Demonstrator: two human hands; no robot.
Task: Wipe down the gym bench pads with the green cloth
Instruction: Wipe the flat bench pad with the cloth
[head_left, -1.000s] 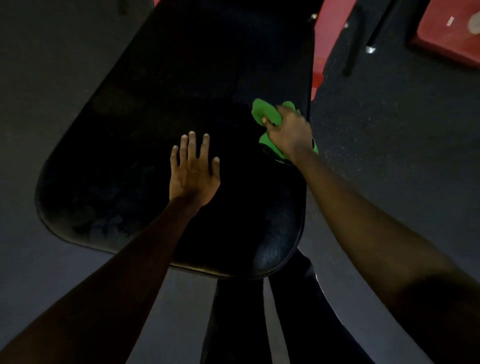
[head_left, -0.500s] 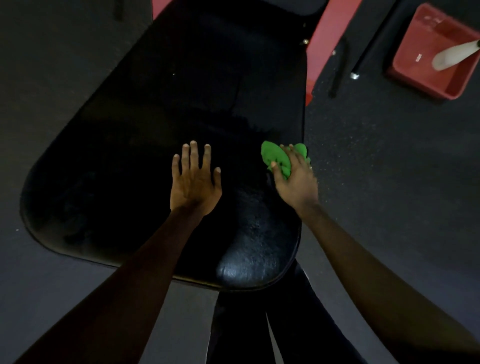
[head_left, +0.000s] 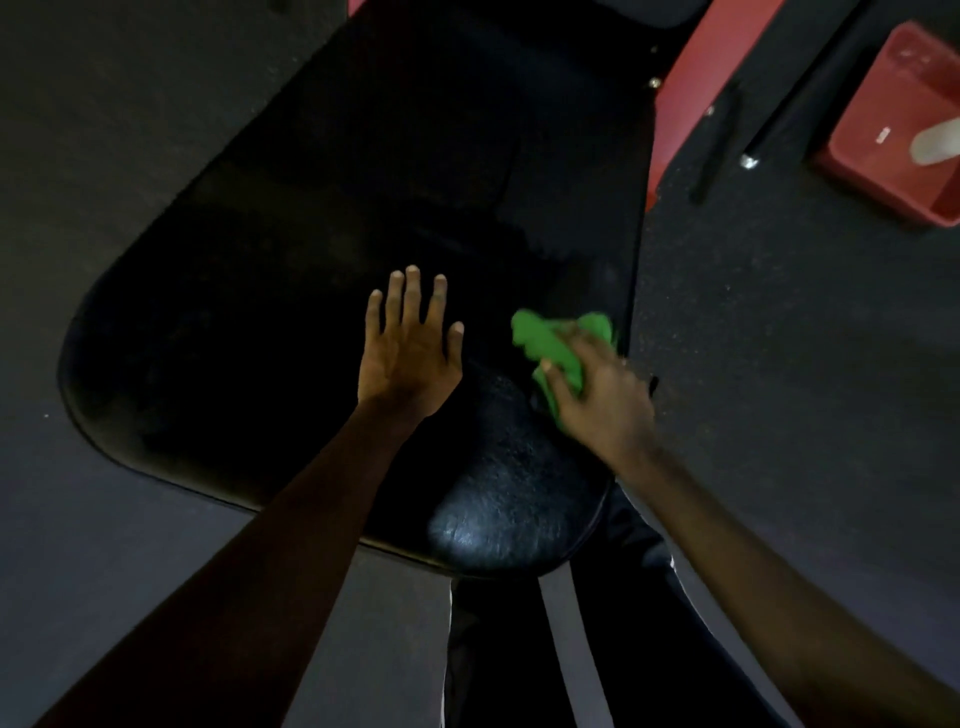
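On the black bench pad (head_left: 311, 260), near its rounded close end, the left hand (head_left: 410, 358) lies flat, palm down, fingers straight and slightly spread, holding nothing. Just to its right, at the pad's right edge, the right hand (head_left: 597, 400) grips the bunched green cloth (head_left: 550, 345), fingers curled over it, holding it against the pad surface. The hands are apart. The cloth projects forward from under the right fingers; the rest is hidden beneath the palm. The right hand is blurred, so individual finger positions are hard to make out. Most of the pad is in deep shadow. Beyond the right hand, a red frame member (head_left: 696, 78) runs beside the pad, and a red bin (head_left: 893, 171) is cut off by the picture edge; the pale object inside it cannot be identified
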